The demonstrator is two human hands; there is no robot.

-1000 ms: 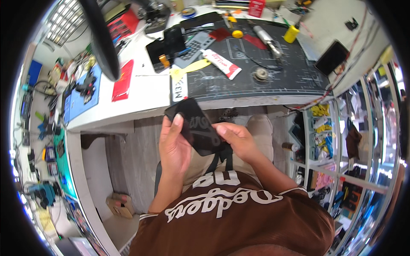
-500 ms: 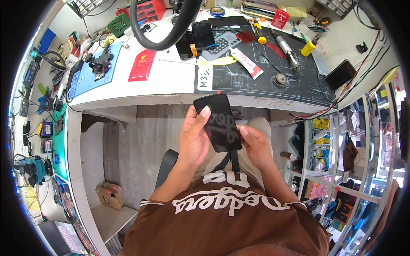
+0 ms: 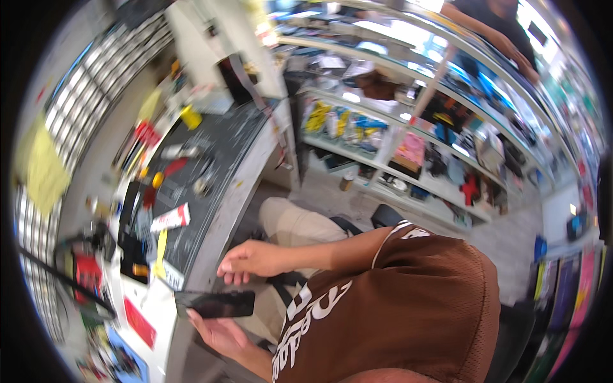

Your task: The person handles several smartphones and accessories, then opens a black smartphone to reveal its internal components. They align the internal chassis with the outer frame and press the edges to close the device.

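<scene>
My left hand (image 3: pixel 223 336) holds a black smartphone (image 3: pixel 220 303) at its lower edge, thumb against the side. The phone lies almost level in the picture, its dark glossy face showing, close to the workbench edge. Just above it and apart from it is my right hand (image 3: pixel 252 260), fingers curled in; whether something small is inside them is hidden. On the bench beyond lie a white and red tube (image 3: pixel 170 217), a yellow strip-like tool (image 3: pixel 161 250) and a flat red packet (image 3: pixel 139 321). Motion blurs much of the view.
A dark work mat (image 3: pixel 220 153) covers part of the bench, with a yellow bottle (image 3: pixel 190 117) on it. Glass shelves (image 3: pixel 357 140) with packaged goods stand at the right. Behind them, another person's arm (image 3: pixel 491 35) shows. A dark cable (image 3: pixel 64 281) crosses the left side.
The view has swung right and tilted, bringing the shelves and another person in. My right hand has come off the phone; my left hand keeps hold of it.
</scene>
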